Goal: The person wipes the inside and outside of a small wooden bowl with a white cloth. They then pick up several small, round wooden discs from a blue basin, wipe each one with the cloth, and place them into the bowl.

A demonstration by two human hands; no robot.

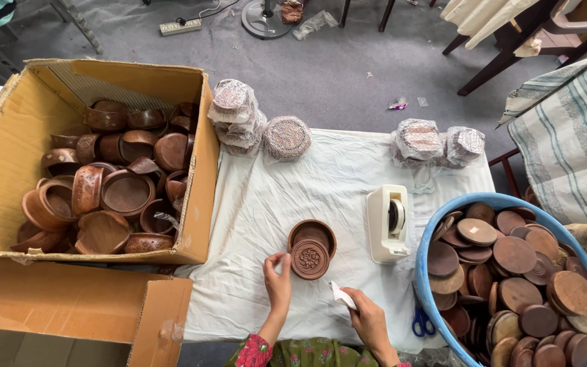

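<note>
Left hand [278, 277] sits flat-ish on the white cloth [266, 204] covering the worktop, fingers loose and holding nothing, fingertips just beside a small round carved wooden lid [309, 259]. That lid leans on a shallow round wooden bowl [314, 233] (dark brown, smooth inside). Right hand [367, 317] is pinched around a little white scrap [342, 296], paper or tape, can't tell. Further out: a cream tape dispenser [388, 223], a blue tub [443, 221] heaped with flat wooden discs, a cardboard box [8, 156] full of carved bowls, and plastic-wrapped bundles [239, 115] along the far edge.
</note>
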